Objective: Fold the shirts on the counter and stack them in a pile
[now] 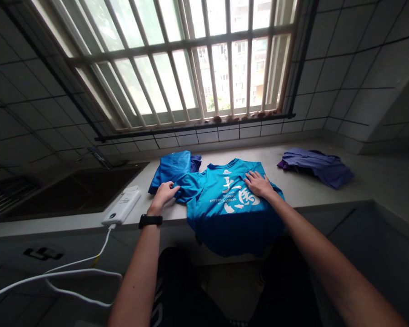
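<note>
A blue T-shirt (221, 215) with white lettering is spread on the counter, its lower part hanging over the front edge. My left hand (164, 193), with a black band on the wrist, pinches the end of the left sleeve. Flat on the shirt's upper right area lies my right hand (259, 183), fingers stretched out and slightly apart. Just behind my left hand sits a stack of folded blue clothing (173, 167), partly overlapped by the sleeve.
A crumpled purple garment pile (315, 165) rests to the right on the pale counter (313, 196). To the left are a dark sink (78, 193), a faucet (100, 158) and a white power bank (124, 205) with a trailing cable (104, 247). A barred window (191, 59) is behind.
</note>
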### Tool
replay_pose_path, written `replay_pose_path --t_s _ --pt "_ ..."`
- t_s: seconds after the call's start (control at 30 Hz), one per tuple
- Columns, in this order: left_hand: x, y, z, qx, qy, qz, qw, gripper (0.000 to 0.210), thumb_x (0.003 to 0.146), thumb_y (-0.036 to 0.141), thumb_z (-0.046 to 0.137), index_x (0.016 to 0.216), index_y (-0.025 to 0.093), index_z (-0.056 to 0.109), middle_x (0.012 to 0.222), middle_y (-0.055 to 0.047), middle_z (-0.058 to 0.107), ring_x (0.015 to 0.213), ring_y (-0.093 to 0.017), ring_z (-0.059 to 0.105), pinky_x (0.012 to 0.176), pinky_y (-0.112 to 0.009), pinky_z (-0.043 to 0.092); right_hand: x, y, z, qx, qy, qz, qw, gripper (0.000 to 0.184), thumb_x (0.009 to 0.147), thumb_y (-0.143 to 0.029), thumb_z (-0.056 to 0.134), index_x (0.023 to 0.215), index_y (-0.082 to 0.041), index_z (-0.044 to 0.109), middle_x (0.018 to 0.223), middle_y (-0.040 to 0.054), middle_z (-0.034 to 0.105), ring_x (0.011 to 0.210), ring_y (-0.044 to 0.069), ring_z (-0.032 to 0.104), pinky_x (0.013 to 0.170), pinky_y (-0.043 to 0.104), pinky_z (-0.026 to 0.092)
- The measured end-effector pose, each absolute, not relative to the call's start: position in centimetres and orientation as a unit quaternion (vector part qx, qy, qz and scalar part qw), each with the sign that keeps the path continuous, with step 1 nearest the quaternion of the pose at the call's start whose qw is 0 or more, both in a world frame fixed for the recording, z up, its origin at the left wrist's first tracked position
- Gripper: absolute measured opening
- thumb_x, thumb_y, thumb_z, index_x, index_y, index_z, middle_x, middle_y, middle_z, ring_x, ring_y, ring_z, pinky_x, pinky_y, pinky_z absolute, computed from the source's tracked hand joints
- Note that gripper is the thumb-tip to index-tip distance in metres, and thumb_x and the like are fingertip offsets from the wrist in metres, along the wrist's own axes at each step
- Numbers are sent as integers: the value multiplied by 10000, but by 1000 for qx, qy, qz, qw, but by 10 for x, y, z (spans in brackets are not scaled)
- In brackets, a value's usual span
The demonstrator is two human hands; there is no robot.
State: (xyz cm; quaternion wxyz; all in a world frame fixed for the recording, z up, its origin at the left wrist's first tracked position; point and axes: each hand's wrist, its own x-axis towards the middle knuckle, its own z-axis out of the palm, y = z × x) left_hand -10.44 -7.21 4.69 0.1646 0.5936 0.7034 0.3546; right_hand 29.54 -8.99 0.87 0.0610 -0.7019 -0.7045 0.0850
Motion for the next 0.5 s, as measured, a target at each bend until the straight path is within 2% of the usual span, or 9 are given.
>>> replay_pose_path --t_s 0.1,0.2,0.27,0.37,0.5 --pt "-95 -80 41 556 716 403 128 139 813 342 626 773 251 529 749 -30 637 826 -260 649 763 -330 485 289 -85 15 -713 -696 70 59 601 1106 -447 190 1604 -223 441 1727 91 327 1601 311 252 1279 642 164" --pt "-89 -81 38 536 695 457 148 160 861 382 594 856 251 501 814 -21 623 854 -246 638 795 -329 499 263 -78 23 -710 -699 13 88 583 1097 -393 235 1547 -157 521 1663 168 427 1577 338 301 1289 640 121" --pt "-88 -78 37 519 690 473 177 225 832 385 654 901 244 494 859 -20 620 899 -241 642 827 -329 513 236 -70 27 -668 -736 10 108 581 1091 -364 248 1591 -163 467 1695 143 379 1595 309 272 1304 576 163" --pt "-92 -72 36 489 703 468 216 366 730 320 770 964 232 504 906 -19 621 923 -235 658 839 -341 542 195 -52 27 -587 -802 62 90 589 1094 -388 271 1653 -227 367 1750 59 267 1616 273 225 1294 519 250" --pt "-109 -70 36 492 679 445 314 537 571 200 842 1036 205 573 896 -15 647 841 -222 684 746 -334 573 163 -28 18 -573 -812 101 51 593 1105 -428 236 1665 -258 335 1759 50 226 1621 320 196 1274 662 203"
